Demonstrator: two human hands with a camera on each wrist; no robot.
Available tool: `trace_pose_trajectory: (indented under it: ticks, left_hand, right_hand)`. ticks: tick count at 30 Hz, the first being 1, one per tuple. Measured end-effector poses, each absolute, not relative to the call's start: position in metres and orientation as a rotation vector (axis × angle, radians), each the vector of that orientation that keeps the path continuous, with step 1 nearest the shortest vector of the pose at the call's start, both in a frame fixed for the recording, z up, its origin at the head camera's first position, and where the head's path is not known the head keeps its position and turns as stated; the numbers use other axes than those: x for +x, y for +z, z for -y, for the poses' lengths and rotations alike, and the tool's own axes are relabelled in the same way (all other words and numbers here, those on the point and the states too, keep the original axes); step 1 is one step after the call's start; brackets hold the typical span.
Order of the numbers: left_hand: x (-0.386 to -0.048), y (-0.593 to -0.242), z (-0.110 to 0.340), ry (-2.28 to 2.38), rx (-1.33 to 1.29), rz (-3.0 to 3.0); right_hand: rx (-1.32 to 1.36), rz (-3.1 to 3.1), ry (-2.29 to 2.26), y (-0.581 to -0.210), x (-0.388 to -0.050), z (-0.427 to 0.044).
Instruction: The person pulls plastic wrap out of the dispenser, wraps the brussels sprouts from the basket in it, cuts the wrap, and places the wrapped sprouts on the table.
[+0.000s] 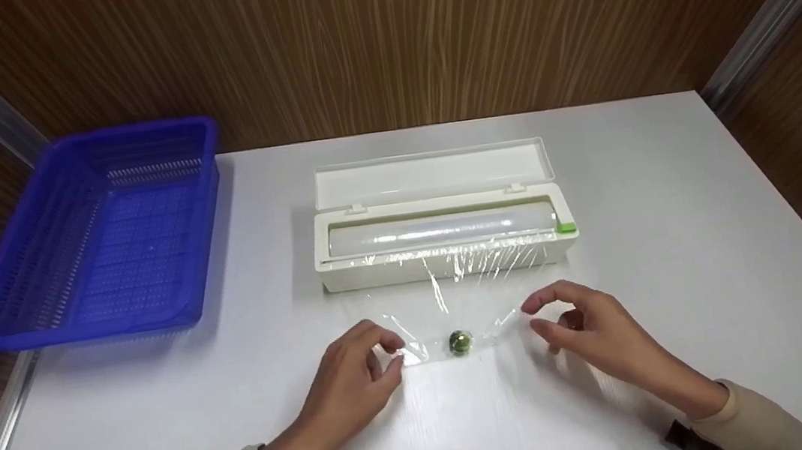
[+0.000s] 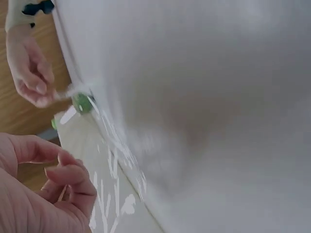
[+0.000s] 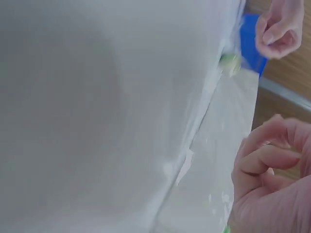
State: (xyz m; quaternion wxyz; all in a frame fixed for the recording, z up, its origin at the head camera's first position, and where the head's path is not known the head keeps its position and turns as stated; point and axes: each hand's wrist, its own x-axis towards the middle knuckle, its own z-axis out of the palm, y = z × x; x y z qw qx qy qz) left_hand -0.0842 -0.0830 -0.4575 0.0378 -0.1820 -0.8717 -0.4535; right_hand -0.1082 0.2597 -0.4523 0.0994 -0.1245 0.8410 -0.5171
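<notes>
At the near edge of the clear film [image 1: 440, 297], I see thumb and forefinger of the left hand [image 1: 352, 376] and right hand [image 1: 600, 330] curled toward each other, tips slightly apart beside the film's corners; I cannot tell whether either pair pinches it. Between the hands, the small green ball [image 1: 460, 343] lies at the film's edge. Beyond, the film runs back to a white dispenser [image 1: 324, 249], its lid [image 1: 433, 174] raised, roll [image 1: 439, 230] inside. Left of this, a blue basket [image 1: 203, 264] stands on the white table [image 1: 668, 187].
</notes>
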Motion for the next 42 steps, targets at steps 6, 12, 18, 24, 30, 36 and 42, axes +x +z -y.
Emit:
trace_pose_trajectory:
  ticks: [6, 12, 18, 24, 30, 36, 42]
  left_hand:
    - [-0.084, -0.462, 0.058, -1.617, -0.607, 2.627]
    - [-0.087, -0.469, 0.045, -1.76, -0.511, 2.633]
    - [-0.086, -0.475, 0.036, -2.058, -0.388, 2.577]
    - [-0.086, -0.477, 0.032, -2.133, -0.388, 2.527]
    - [-0.089, -0.479, 0.031, -2.175, -0.382, 2.51]
    - [-0.093, -0.481, 0.028, -2.23, -0.302, 2.529]
    - [-0.096, -0.483, 0.026, -2.249, -0.231, 2.502]
  right_hand:
    - [-0.462, -2.371, -1.651, -0.456, -0.099, -0.24]
    - [-0.432, -2.331, -1.7, -0.457, -0.094, -0.222]
    - [-0.405, -2.215, -1.619, -0.46, -0.095, -0.217]
    - [-0.253, -2.188, -1.647, -0.462, -0.092, -0.227]
    - [-0.152, -2.187, -1.67, -0.462, -0.087, -0.231]
    - [0.01, -2.186, -1.647, -0.459, -0.08, -0.226]
    - [0.098, -2.214, -1.703, -0.453, -0.074, -0.217]
